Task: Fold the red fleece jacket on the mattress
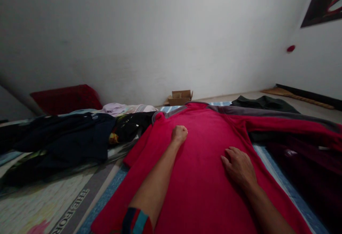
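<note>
A red long-sleeved shirt (203,191) with grey shoulder panels is spread out in front of me, its collar at the far end. One sleeve (283,122) stretches out to the right; the other side lies bunched or folded at the shoulder. My left hand (180,134) is closed in a fist over the upper left of the shirt's body; its fingertips are hidden, so I cannot tell whether it pinches cloth. Lower and to the right, my right hand (239,165) rests on the shirt, fingers loosely bent and slightly apart, holding nothing visible.
Dark clothes (72,134) lie heaped at the left on a patterned bedspread (69,194). A maroon garment (307,169) is at the right, and a dark green one (264,103) behind the sleeve. An open cardboard box (180,98) stands by the wall, with a red object (66,98) further left.
</note>
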Demonstrator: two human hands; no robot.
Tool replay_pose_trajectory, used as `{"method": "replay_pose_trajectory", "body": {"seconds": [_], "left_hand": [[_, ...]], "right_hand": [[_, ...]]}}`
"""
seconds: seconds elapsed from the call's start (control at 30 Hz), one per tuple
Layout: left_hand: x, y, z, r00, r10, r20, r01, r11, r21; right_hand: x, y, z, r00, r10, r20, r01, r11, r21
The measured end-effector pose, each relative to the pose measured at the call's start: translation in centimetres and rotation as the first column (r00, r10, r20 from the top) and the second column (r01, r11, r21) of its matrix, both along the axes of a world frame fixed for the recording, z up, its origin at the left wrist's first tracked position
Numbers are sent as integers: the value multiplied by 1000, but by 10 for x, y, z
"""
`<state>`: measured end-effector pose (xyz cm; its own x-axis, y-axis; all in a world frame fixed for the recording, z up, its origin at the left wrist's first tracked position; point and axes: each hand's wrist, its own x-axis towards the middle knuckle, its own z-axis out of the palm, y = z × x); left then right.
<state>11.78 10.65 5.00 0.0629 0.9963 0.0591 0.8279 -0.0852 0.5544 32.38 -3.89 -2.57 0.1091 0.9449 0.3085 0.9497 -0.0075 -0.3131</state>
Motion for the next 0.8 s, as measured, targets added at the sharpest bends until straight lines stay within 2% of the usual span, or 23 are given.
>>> {"method": "replay_pose_trajectory", "body": {"seconds": [0.13,0.27,0.5,0.8], "left_hand": [[1,12,-19,996,-2,-84,4,1000,27],[1,14,-28,986,-46,-162,52,998,31],[1,10,-30,949,-117,-293,133,990,36],[9,14,-34,914,-75,-399,95,995,31]], "right_hand": [[0,0,-3,1000,-6,11,6,1000,6],[-1,1,-2,1000,-17,11,17,1000,-1],[-3,-1,5,1000,-15,-11,15,1000,-24],[-5,-3,10,1000,-15,-17,14,999,-35]]}}
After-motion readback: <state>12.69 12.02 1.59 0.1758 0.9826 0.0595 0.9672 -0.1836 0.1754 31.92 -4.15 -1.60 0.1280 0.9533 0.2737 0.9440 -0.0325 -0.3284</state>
